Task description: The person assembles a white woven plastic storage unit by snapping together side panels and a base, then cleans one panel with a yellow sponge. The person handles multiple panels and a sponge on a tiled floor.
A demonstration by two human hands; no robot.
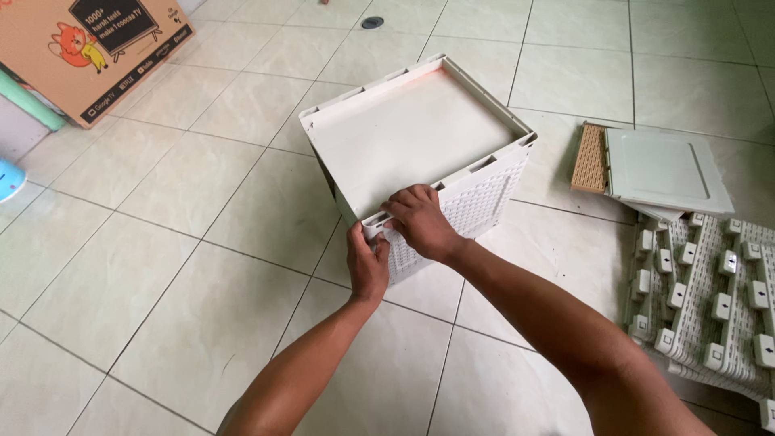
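A white plastic cabinet box with woven-pattern sides stands on the tiled floor, a flat pale panel filling its top. My left hand grips the box's near corner from below and the side. Over the same corner's top edge lies my right hand, fingers curled onto the rim. Both hands meet at that corner post.
At the right lie flat white panels on a tan woven strip, and in front of them white woven side panels with clips. A cardboard carton sits at the top left. A round floor drain is behind the box.
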